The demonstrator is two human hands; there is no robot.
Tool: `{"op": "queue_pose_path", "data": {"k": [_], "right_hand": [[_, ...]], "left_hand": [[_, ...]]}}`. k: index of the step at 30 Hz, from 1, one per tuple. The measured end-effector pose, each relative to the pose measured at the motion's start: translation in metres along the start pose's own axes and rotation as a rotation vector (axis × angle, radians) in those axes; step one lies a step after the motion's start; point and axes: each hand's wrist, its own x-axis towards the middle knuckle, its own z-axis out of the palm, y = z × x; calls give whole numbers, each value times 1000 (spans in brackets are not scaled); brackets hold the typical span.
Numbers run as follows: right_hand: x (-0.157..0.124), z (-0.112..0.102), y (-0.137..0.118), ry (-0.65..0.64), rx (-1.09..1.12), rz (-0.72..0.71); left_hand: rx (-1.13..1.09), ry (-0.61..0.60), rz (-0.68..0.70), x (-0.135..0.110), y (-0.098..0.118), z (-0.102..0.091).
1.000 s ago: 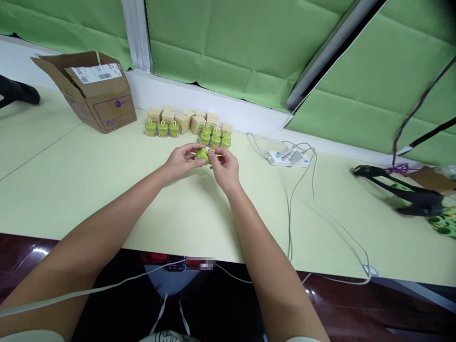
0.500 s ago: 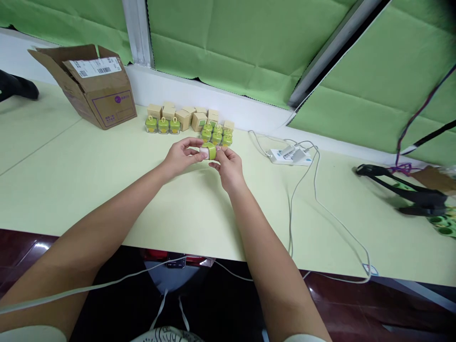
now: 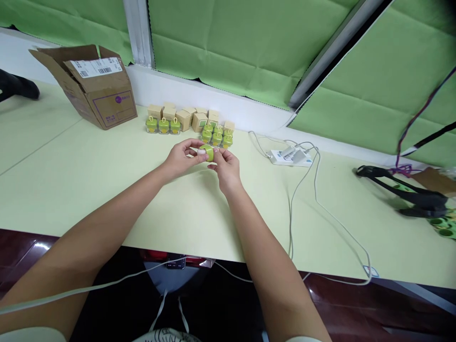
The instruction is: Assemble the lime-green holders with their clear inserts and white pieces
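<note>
Floor [image 3: 338, 304], glossy and dark red, shows below the near edge of the table [image 3: 192, 213] on both sides. Between the person's arms, just short of that edge, a phone [image 3: 176, 261] lies face up, with a white cord [image 3: 89, 287] running across from the near left. The table is pale green and smooth, with a seam slanting over its left part and soft shadows under the arms.

Above its middle, the left hand [image 3: 182, 156] and right hand [image 3: 228, 170] meet at a small green-and-white piece [image 3: 208, 153]. Left thumb and fingers are closed on its pale left end; right thumb and fingertips pinch its green right side (how far they wrap behind is hidden).

On the right, a black stand [image 3: 402, 190] rests near green sheets [image 3: 447, 223]; closer to the middle sits a white power strip [image 3: 290, 158] trailing cables. Beyond the hands stand green-topped jars: a row of three [image 3: 164, 126] on the left, a tight cluster [image 3: 217, 139] on the right. Small tan boxes [image 3: 184, 120] crowd behind them, and an open carton [image 3: 114, 111] stands farther left. A white ledge [image 3: 249, 114] backs the table, and green blinds [image 3: 228, 52] hang between pale window posts [image 3: 140, 33].
</note>
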Motion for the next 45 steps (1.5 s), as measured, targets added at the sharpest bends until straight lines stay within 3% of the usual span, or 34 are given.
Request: {"op": "queue_pose_path", "data": {"k": [2,4,7,9,14,19,24,29,45], "right_hand": [[2,-2,1,39,-38,-32],[4,-4,3,84,-83,-64],[6,-6,7,135,-129,-101],[7,-7,10,154,-161,-125],[10,-9,15,180,-243,-177],[4,-7,12,147,-309,-248],[-5,-5,8,57,-451,-390],[-4,-7,8,-3,-526,-450],[7,-17,10,-47,-567,-423]], "left_hand": [[0,80,33,6,-1,-6],[10,241,70,14,-5,-16],[28,435,32,25,-16,-32],[79,377,-4,26,-24,-39],[324,-7,-56,13,-37,-36],[408,-82,-33,5,-42,-27],[385,-245,65,-3,-28,-18],[367,-233,71,-9,-16,-10],[253,-165,45,-7,-20,-9]]}}
